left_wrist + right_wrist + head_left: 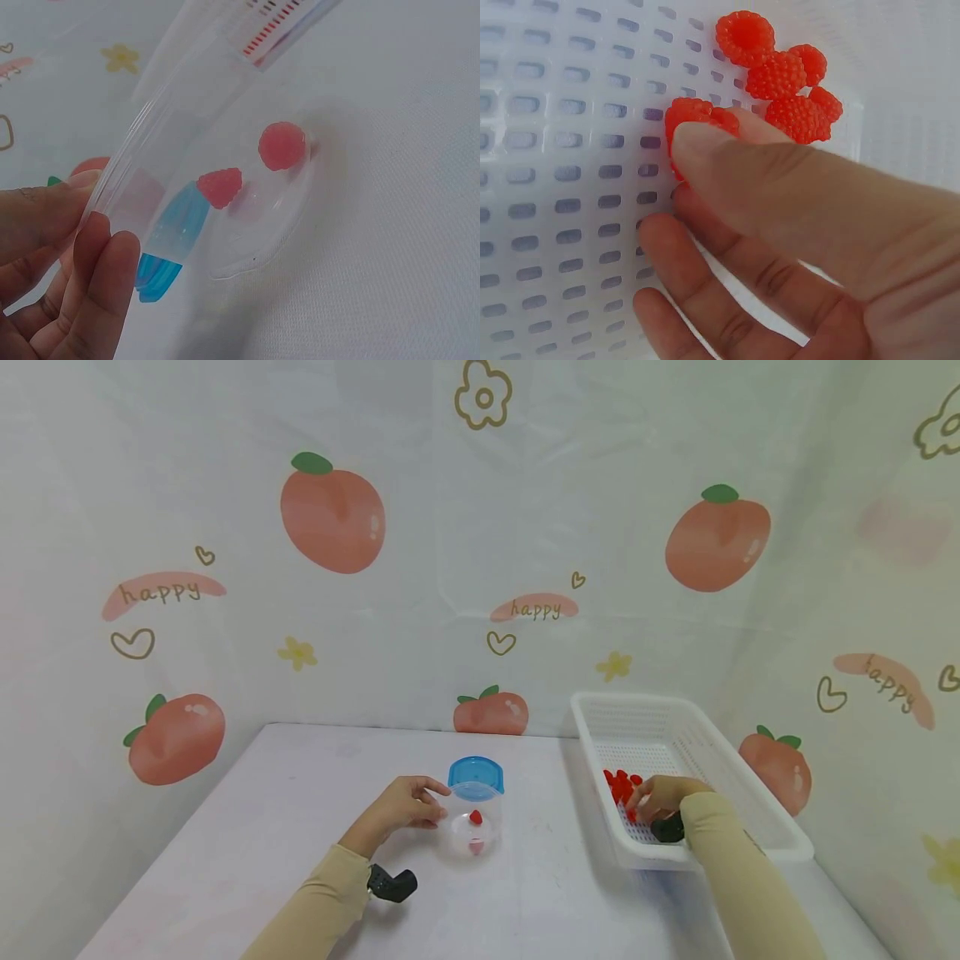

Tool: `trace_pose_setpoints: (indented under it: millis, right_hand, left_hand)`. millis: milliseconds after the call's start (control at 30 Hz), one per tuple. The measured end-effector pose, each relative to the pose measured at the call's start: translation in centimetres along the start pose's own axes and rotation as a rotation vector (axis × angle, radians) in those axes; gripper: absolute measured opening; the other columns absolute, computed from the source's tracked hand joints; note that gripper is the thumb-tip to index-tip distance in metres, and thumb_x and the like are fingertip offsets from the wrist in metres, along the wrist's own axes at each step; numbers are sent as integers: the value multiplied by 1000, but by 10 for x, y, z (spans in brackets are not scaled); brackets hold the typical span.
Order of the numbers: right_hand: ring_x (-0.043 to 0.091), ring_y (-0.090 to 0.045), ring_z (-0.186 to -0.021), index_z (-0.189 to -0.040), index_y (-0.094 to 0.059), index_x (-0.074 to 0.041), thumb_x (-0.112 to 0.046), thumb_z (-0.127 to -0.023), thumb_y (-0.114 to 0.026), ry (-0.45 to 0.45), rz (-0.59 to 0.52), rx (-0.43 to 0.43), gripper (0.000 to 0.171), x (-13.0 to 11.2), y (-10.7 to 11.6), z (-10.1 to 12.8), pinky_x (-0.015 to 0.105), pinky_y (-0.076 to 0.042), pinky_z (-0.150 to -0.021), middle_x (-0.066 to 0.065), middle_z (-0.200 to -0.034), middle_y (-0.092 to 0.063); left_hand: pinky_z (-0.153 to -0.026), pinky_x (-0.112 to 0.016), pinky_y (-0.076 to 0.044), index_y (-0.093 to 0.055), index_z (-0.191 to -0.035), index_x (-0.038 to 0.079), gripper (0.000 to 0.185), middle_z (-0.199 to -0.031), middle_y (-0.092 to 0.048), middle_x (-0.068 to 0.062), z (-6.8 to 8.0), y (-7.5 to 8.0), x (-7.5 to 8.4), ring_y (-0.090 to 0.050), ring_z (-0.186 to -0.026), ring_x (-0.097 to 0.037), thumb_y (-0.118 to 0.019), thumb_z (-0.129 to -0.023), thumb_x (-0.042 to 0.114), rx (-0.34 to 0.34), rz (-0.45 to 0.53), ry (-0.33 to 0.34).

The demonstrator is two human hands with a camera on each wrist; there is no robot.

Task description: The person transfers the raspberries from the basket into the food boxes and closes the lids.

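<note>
Left hand: I am steadying the clear jar [476, 827] with my left hand [405, 806], fingers [101, 251] and thumb curled onto its rim, holding it tipped on its side with the mouth toward the palm.
Jar contents: two red raspberries [220, 187] are lying inside against the transparent wall, slightly apart; the blue lid [476, 772] is sitting just behind the jar on the white table [262, 827].
Right hand: my right hand [663, 797] is reaching into the white basket [757, 814], thumb and forefinger closing round one raspberry [694, 120] on the perforated floor; the other fingers are hanging loosely.
Where the berries are: a small cluster of raspberries [787, 79] is lying just beyond the pinched one, near the basket's back corner.
Handling: I am judging these berries as light, bumpy, rubbery-looking pieces that may roll or slip, so a gentle pinch across the sides is serving best, not on the hollow end.
Jar grip: the thin plastic looks smooth and light, likely to skid if released, so I am favouring the rim.
Unclear: I cannot tell whether the berry is already lifted off the mesh.
</note>
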State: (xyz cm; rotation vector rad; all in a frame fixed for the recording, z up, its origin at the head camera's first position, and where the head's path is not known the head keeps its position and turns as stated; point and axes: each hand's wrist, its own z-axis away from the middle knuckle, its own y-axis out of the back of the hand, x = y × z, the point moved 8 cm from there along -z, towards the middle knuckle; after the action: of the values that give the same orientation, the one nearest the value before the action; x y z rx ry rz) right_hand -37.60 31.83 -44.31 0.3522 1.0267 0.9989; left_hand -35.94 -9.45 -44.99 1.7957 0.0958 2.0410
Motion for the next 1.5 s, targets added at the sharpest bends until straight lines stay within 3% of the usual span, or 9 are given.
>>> trace_pose_setpoints:
  millis: [200, 333, 467, 733, 1000, 1167, 1367, 1500]
  right_hand:
    - [18, -50, -81, -101, -69, -3, -6, -83, -67, -17, 50, 12, 18, -4, -2, 4, 26, -41, -70, 4, -88, -57]
    - [19, -47, -79, -99, -69, -4, -8, -84, -68, -42, 57, 17, 16, -6, -3, 5, 26, -34, -68, 3, -83, -53]
    - [20, -49, -84, -98, -68, -4, -6, -83, -68, -36, 40, 14, 16, -6, -3, 4, 27, -40, -72, 4, -85, -56]
    - [14, -53, -72, -99, -64, -1, -4, -82, -65, 46, -70, 6, 18, -5, -2, -5, 23, -47, -65, 0, -74, -52]
    - [13, -59, -74, -109, -55, 5, -8, -89, -63, 130, -290, 64, 25, -9, 9, -11, 29, -51, -70, -2, -79, -64]
    - [15, -60, -77, -115, -52, 9, -10, -91, -63, 204, -307, 126, 32, -16, 17, -9, 34, -53, -76, 1, -84, -65]
    - [22, -62, -85, -118, -50, 11, -12, -93, -61, 292, -318, 203, 35, -25, 27, -4, 47, -54, -89, 20, -106, -65]
    - [28, -64, -96, -122, -47, 10, -15, -95, -59, 304, -329, 279, 39, -29, 35, 0, 53, -49, -97, 28, -118, -60]
  left_hand:
    - [-70, -31, -60, -65, -114, -1, 33, -83, -61, -9, 0, 1, 1, -64, -69, -16, -74, -82, 2, 3, -2, -2]
    - [-70, -31, -60, -65, -113, -1, 33, -83, -61, -9, 0, 1, 1, -64, -69, -16, -74, -82, 3, -1, -2, -6]
    - [-70, -32, -60, -65, -114, -1, 32, -83, -61, -9, -1, 0, 0, -64, -70, -16, -73, -83, 3, -3, 5, -3]
    - [-70, -32, -60, -65, -114, -2, 33, -82, -61, -9, -1, 0, -1, -64, -69, -16, -73, -83, 2, -2, 9, -5]
    - [-70, -32, -60, -65, -114, -1, 32, -83, -61, -9, -1, 0, -1, -64, -70, -16, -73, -83, 2, -1, 5, -4]
    - [-69, -32, -60, -65, -114, -1, 32, -83, -61, -9, -1, 0, -1, -64, -69, -16, -73, -83, 2, 6, 7, 1]
    - [-69, -32, -60, -65, -113, 0, 32, -83, -61, -9, -1, 0, -1, -64, -69, -16, -73, -82, 2, 13, 6, 5]
    - [-69, -31, -60, -65, -114, 1, 32, -83, -60, -9, 0, 0, -1, -63, -69, -16, -73, -83, 4, 12, -7, 5]
